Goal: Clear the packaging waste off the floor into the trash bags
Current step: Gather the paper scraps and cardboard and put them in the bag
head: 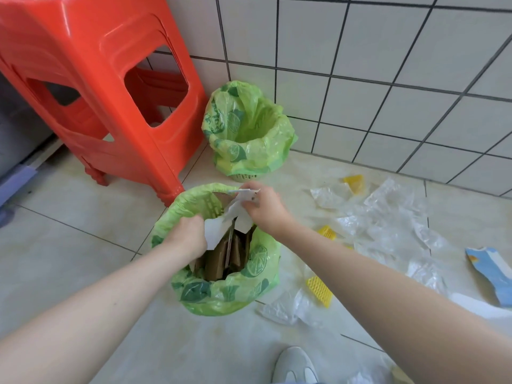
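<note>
White card (221, 227), gripped by both the left hand (186, 234) and right hand (263, 205), sits over the near green bag (221, 289), seemingly already packed with cardboard (221, 259), so forcing it may tear the liner or spill it.

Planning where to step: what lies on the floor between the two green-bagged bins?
In the head view, only bare floor tile separates the near bin from the far bin; the red stool's foot stands just left of the gap.
</note>
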`<state>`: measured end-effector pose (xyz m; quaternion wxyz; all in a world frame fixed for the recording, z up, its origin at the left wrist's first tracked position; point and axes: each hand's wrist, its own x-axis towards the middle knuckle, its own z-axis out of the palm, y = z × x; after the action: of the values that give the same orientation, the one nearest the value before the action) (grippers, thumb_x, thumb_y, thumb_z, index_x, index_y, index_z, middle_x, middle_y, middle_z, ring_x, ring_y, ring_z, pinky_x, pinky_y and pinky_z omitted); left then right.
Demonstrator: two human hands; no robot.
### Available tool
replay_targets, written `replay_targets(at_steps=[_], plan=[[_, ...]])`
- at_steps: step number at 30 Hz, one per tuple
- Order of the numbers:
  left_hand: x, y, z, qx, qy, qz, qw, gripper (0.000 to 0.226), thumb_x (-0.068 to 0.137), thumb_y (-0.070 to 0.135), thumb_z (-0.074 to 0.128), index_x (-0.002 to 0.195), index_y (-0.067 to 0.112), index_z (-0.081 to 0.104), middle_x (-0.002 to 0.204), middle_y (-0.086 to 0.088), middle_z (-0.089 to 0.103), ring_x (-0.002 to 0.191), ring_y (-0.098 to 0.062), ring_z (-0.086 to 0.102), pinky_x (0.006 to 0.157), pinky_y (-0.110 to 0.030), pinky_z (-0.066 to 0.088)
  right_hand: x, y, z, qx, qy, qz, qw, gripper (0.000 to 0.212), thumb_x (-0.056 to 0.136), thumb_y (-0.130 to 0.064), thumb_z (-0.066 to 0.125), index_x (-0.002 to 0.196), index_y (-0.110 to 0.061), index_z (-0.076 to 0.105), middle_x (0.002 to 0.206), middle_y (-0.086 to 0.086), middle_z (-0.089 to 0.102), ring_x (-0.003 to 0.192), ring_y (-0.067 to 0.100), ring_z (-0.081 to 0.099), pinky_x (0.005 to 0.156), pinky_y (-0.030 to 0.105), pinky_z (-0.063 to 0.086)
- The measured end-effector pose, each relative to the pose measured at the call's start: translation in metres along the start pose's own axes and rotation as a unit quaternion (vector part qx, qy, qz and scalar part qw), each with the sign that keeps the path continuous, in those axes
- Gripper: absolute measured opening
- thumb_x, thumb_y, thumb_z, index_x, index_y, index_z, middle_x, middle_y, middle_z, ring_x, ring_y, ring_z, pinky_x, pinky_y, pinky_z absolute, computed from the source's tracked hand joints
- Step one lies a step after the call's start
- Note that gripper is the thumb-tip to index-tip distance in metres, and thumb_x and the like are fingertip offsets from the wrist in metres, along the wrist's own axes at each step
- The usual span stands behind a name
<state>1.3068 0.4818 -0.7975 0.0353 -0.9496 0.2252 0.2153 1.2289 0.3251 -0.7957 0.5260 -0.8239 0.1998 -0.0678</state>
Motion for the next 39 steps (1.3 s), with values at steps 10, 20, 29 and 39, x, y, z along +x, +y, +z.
replay_targets(at_steps=[10,20,29,39], plan=[[0.004,-0.005,0.021,-0.076,-0.108,0.018,0.991,0.009,0.089,0.021,0.049,0.088,0.014,0.054,0.092,-0.008,0.062,0.083,-0.026,0.057,0.065,-0.028,0.042,-0.011,0.007,0.014,-0.406,-0.085,-0.176,0.893,0.028,0.087,0.0,0.048,0.113,-0.01,0.048,0.105,0.011,0.058,0.101,0.031,0.045,0.082,0.037,0.037],[0.0,-0.026,-0.023,-0.148,-0.083,0.011,0.985,0.011,0.081,0.009,0.055,0.079,0.016,0.062,0.071,-0.007,0.057,0.061,-0.023,0.05,0.061,-0.027,0.044,-0.031,0.003,0.028,-0.575,-0.19,-0.117,0.787,0.063,0.095,-0.025,0.043,0.149,-0.009,0.014,0.147,0.017,0.031,0.139,0.043,0.014,0.117,0.054,0.009],[-0.038,0.006,-0.077,-0.094,0.009,0.064,0.993,0.013,0.085,0.014,0.054,0.081,0.017,0.066,0.068,0.002,0.06,0.064,-0.014,0.055,0.053,-0.023,0.041,-0.059,-0.03,-0.033,-0.555,-0.172,-0.154,0.799,0.055,0.091,-0.022,0.053,0.14,-0.008,0.032,0.138,0.014,0.042,0.133,0.038,0.028,0.112,0.046,0.027],[-0.081,0.125,-0.092,-0.103,0.005,0.199,0.975,0.01,0.082,0.014,0.056,0.084,0.017,0.065,0.075,-0.002,0.069,0.072,-0.02,0.067,0.067,-0.028,0.053,-0.134,0.0,-0.191,-0.582,-0.14,-0.056,0.799,0.034,0.097,-0.021,0.041,0.128,-0.01,0.044,0.123,0.01,0.053,0.119,0.028,0.044,0.095,0.036,0.042]])
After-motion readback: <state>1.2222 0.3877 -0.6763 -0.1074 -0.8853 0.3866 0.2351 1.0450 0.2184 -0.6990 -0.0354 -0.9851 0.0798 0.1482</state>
